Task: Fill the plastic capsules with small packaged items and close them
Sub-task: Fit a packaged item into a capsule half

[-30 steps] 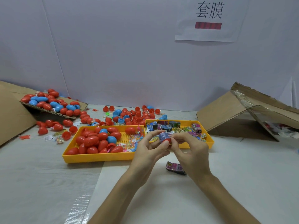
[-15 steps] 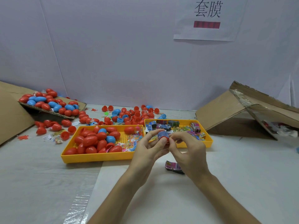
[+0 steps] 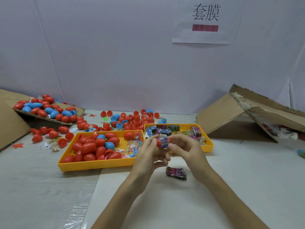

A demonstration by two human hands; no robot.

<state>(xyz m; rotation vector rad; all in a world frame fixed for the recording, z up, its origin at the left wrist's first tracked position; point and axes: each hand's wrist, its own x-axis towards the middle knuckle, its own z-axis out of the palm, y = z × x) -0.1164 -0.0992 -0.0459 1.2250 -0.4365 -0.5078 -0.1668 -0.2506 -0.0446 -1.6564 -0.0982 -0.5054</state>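
Between both hands, above the table's middle, sits a red capsule half (image 3: 159, 143) with a small blue packaged item (image 3: 165, 141) stuffed in it. My left hand (image 3: 149, 156) grips the red half from the left. My right hand (image 3: 186, 150) pinches the packet's end from the right with thumb and fingers. One more purple packet (image 3: 175, 172) lies on the table just below the hands. The left yellow tray (image 3: 92, 166) holds several red and blue capsules. The right yellow tray (image 3: 209, 142) holds several packaged items.
Loose red and blue capsule halves (image 3: 130, 120) are scattered behind the trays. A cardboard flap (image 3: 49, 119) at far left carries more capsules. A collapsed cardboard box (image 3: 231, 116) stands at the right. A white wall with a paper sign (image 3: 205, 20) closes the back.
The capsule has been turned sideways between the hands, so the red half now points left and the packet right. Both hands stay in about the same place.
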